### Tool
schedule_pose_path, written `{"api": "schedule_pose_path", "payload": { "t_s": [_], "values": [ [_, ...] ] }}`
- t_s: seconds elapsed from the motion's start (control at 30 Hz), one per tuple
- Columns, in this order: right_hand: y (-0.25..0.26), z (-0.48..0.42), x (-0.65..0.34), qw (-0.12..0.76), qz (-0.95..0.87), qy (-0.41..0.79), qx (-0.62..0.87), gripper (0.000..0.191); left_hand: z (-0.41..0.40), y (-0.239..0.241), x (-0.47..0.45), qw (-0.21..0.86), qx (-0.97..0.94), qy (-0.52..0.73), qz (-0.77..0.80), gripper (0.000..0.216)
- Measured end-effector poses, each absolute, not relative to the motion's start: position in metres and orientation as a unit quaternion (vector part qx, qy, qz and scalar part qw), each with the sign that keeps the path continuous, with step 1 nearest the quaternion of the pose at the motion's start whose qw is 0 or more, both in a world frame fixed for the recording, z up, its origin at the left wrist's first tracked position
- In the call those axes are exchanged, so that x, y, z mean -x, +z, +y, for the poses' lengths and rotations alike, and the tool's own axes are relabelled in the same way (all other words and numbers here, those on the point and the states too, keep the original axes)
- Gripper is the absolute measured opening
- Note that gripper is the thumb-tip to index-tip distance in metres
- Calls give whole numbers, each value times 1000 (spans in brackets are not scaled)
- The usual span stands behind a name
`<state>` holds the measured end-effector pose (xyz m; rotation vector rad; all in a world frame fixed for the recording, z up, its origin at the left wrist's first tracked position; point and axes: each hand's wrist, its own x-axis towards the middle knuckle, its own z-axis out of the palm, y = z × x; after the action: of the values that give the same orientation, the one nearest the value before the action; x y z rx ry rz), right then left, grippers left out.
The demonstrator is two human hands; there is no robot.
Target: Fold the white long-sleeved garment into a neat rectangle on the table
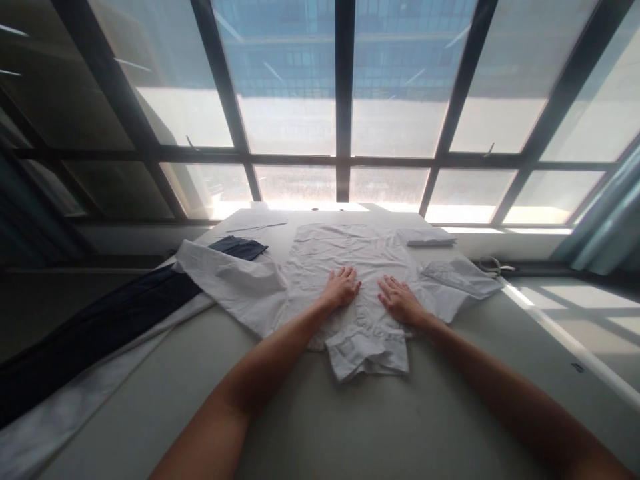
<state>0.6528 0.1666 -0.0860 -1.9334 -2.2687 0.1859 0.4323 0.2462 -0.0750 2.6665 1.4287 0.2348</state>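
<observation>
A white long-sleeved shirt point(350, 247) lies spread on the table, its collar end toward me and its sleeves stretched out to both sides. Wrinkles run across its body. My left hand point(341, 287) rests flat on the cloth left of the middle, fingers spread. On the other side of the centre line, my right hand point(400, 300) also presses flat with its fingers apart. Between my forearms the collar point(370, 353) juts toward me. Neither hand grips anything.
Dark blue folded cloth point(240, 247) sits by the left sleeve. Dark and white fabric point(100, 320) hangs along the table's left edge. A folded white cloth point(427, 237) lies at the back right. Large windows point(295, 127) stand behind the table point(320, 427).
</observation>
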Motion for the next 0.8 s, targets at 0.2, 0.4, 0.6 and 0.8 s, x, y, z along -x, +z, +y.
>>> {"api": "schedule_pose_path", "payload": {
  "t_s": [0.2,0.4,0.6,0.8],
  "values": [
    [-86,163,-647,62,-755,57,650,62,244,-76,-431,56,-878,84,468,58],
    [-80,168,-623,46,-761,99,639,63,245,-79,-432,56,-878,92,467,57],
    [-75,213,-595,80,-755,113,641,61,248,-82,-433,51,-878,92,467,57],
    [-87,238,-590,86,-783,62,613,60,249,-84,-432,61,-878,98,464,58]
  ]
}}
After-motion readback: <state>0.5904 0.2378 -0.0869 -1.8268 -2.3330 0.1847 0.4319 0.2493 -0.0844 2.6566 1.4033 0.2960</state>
